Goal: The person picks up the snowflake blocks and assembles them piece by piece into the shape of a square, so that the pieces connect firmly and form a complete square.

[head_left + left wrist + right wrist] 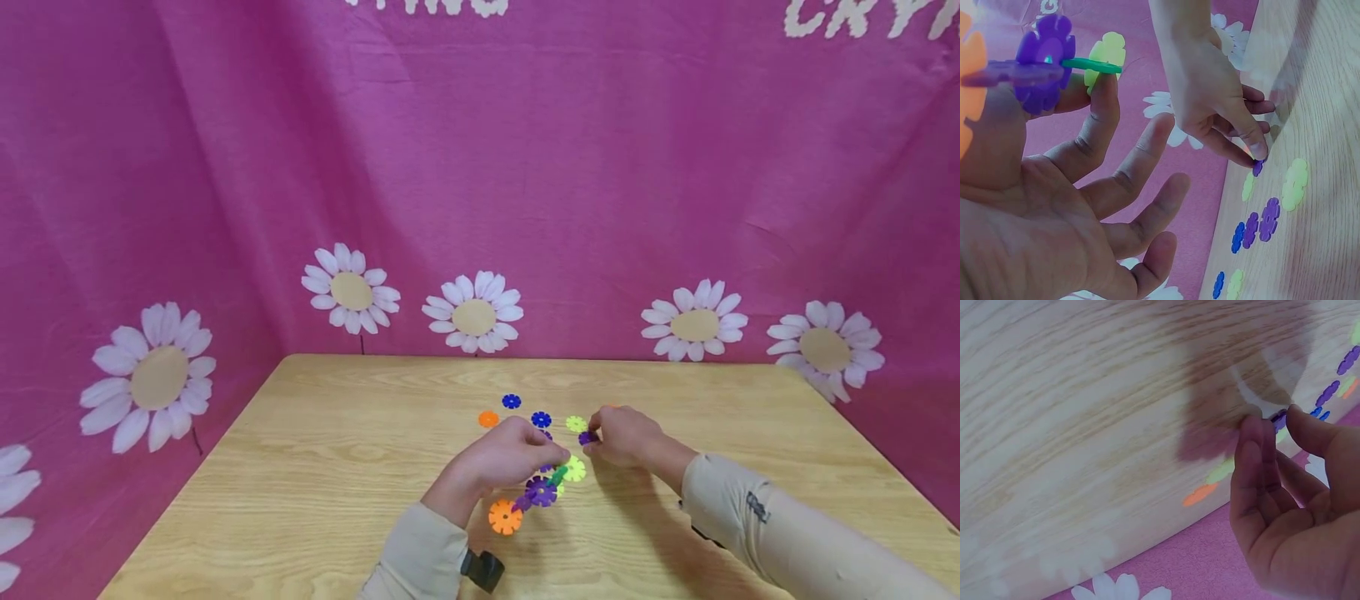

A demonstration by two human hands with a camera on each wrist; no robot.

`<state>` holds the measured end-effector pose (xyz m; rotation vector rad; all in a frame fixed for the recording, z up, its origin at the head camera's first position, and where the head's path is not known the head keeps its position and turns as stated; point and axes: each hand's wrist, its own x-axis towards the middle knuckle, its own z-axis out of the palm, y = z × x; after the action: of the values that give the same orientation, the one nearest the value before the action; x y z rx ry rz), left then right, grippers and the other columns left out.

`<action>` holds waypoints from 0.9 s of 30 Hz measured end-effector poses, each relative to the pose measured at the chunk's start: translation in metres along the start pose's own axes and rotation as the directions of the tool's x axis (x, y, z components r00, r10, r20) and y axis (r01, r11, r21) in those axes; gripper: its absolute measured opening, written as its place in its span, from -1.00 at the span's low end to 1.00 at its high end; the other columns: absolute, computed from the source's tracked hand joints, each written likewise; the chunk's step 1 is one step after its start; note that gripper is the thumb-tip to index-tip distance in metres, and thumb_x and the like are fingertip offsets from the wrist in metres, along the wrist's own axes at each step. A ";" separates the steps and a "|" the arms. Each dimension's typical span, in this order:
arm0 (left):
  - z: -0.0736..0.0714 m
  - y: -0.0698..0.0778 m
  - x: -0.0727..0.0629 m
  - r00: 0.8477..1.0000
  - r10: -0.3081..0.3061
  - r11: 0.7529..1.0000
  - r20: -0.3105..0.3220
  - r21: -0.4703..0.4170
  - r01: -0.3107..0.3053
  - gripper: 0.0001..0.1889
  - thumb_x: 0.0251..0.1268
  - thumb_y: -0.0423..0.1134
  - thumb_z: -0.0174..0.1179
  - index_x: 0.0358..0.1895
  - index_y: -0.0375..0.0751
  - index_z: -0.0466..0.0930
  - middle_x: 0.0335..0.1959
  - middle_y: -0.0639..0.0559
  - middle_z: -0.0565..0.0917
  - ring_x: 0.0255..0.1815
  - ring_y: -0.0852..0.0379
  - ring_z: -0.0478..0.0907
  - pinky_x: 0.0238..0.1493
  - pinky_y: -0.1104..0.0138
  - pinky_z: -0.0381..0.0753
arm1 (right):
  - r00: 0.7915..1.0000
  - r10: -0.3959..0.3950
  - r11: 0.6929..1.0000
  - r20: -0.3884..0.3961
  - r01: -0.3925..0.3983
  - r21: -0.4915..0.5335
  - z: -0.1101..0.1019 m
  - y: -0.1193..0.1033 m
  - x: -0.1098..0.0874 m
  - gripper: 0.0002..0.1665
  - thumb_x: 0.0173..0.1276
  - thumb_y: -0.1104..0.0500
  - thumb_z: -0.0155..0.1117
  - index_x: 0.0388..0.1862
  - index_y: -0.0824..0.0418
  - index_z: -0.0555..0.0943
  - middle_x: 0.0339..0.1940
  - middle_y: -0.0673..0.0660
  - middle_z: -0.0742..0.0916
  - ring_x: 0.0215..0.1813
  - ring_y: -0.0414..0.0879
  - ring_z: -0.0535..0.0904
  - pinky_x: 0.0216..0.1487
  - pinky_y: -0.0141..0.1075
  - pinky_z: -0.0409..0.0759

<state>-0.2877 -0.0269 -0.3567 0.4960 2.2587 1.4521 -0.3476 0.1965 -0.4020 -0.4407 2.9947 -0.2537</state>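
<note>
A chain of notched discs [542, 491] is held at the lower middle of the head view, pinched at the fingertips of the left hand [504, 457], the other fingers loosely spread. A purple disc [587, 438] is pinched by the right hand [630, 435]; whether it is lifted off the desk [315, 467] cannot be told. Its rim is best gripped lightly, notches uncovered. The chain's long axis is slanted from an orange disc [506, 517], lower left, to a yellow-green disc [576, 469], upper right.
</note>
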 end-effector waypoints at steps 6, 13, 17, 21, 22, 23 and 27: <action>-0.001 0.001 0.002 1.000 -0.016 1.000 0.005 0.007 0.016 -0.69 0.40 -0.12 0.22 -0.44 -0.24 0.77 -0.49 0.11 0.44 -0.38 0.18 0.32 -0.35 0.31 0.28 | 1.000 0.010 0.999 -0.018 -0.009 0.040 0.001 0.002 0.004 -0.74 0.24 0.11 0.46 -0.16 0.24 0.75 -0.26 0.09 0.79 -0.23 -0.08 0.65 -0.15 -0.08 0.63; -0.003 -0.001 0.002 0.999 -0.038 0.999 0.017 0.007 0.038 -0.72 0.41 -0.10 0.22 -0.36 -0.19 0.80 -0.50 0.11 0.48 -0.37 0.19 0.36 -0.34 0.34 0.33 | 0.995 0.016 0.993 -0.102 -0.004 0.114 0.004 0.002 0.004 -0.76 0.11 0.16 0.55 -0.29 0.26 0.73 -0.43 0.04 0.74 -0.33 -0.11 0.59 -0.21 -0.15 0.60; -0.001 -0.002 0.002 1.000 -0.025 1.000 0.011 -0.004 0.026 -0.73 0.40 -0.12 0.23 -0.32 -0.21 0.81 -0.41 0.11 0.58 -0.30 0.19 0.41 -0.24 0.33 0.43 | 0.980 -0.037 0.988 -0.197 0.065 0.140 0.010 0.001 0.003 -0.77 0.01 0.26 0.58 -0.35 0.29 0.72 -0.45 0.07 0.75 -0.34 -0.09 0.62 -0.20 -0.15 0.63; -0.001 -0.002 0.001 1.000 -0.014 1.000 -0.004 0.005 0.014 -0.73 0.38 -0.11 0.24 -0.35 -0.21 0.80 -0.34 0.07 0.63 -0.26 0.18 0.44 -0.16 0.29 0.45 | 0.969 -0.073 0.978 -0.236 0.116 0.171 0.013 -0.001 0.002 -0.77 -0.01 0.38 0.57 -0.33 0.32 0.73 -0.41 0.14 0.79 -0.30 -0.02 0.71 -0.16 -0.13 0.69; -0.001 -0.002 0.001 1.000 -0.012 1.000 -0.007 0.011 0.013 -0.73 0.39 -0.11 0.23 -0.35 -0.21 0.80 -0.32 0.06 0.65 -0.26 0.18 0.45 -0.15 0.28 0.45 | 0.968 -0.076 0.976 -0.238 0.121 0.180 0.013 -0.002 0.001 -0.77 -0.01 0.39 0.56 -0.31 0.32 0.73 -0.40 0.16 0.80 -0.29 -0.01 0.73 -0.15 -0.13 0.70; -0.001 -0.002 0.001 1.000 -0.012 1.000 -0.008 0.017 0.012 -0.72 0.39 -0.11 0.23 -0.37 -0.21 0.80 -0.32 0.05 0.65 -0.25 0.18 0.45 -0.14 0.27 0.45 | 0.968 -0.077 0.975 -0.238 0.123 0.186 0.013 -0.002 0.001 -0.76 0.00 0.41 0.55 -0.30 0.33 0.74 -0.39 0.16 0.80 -0.28 -0.01 0.73 -0.14 -0.13 0.70; -0.001 -0.002 0.001 1.000 -0.012 1.000 -0.011 0.023 0.012 -0.69 0.40 -0.10 0.22 -0.42 -0.21 0.79 -0.38 0.07 0.62 -0.27 0.18 0.44 -0.12 0.25 0.44 | 0.967 -0.072 0.972 -0.246 0.124 0.201 0.012 -0.005 -0.002 -0.77 0.02 0.42 0.54 -0.27 0.32 0.78 -0.38 0.15 0.81 -0.28 -0.05 0.73 -0.14 -0.15 0.70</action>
<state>-0.2892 -0.0278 -0.3579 0.4822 2.2852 1.4279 -0.3426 0.1905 -0.4123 -0.5739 3.1271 -0.6786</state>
